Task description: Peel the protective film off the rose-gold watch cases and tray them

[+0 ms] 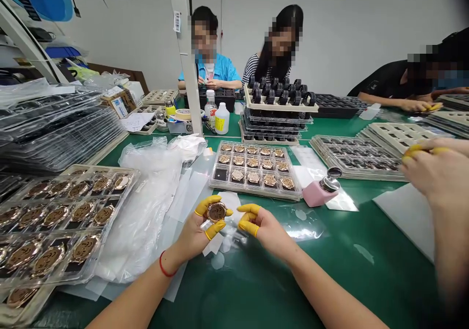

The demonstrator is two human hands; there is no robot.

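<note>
Yellow finger cots cover the fingertips of both my hands. Between the thumb and fingers of my left hand (201,226) is a round rose-gold watch case (217,212), its dark face with markings turned up towards me. Just right of it, my right hand (260,224) is apart from the case, fingers curved and spread from the thumb, with nothing visible in them. Beyond my hands lies a clear tray (256,190) of similar watch cases in rows, with one bare slot at its left front corner. Clear film and small round protective sheets (218,260) lie beneath my hands.
More trays of watch cases (106,231) are stacked at the left beside plastic bags (146,221). A pink pump bottle (321,190) stands right of the middle tray. Another person's hand (425,168) reaches in from the right. Several co-workers sit across the green table (274,290).
</note>
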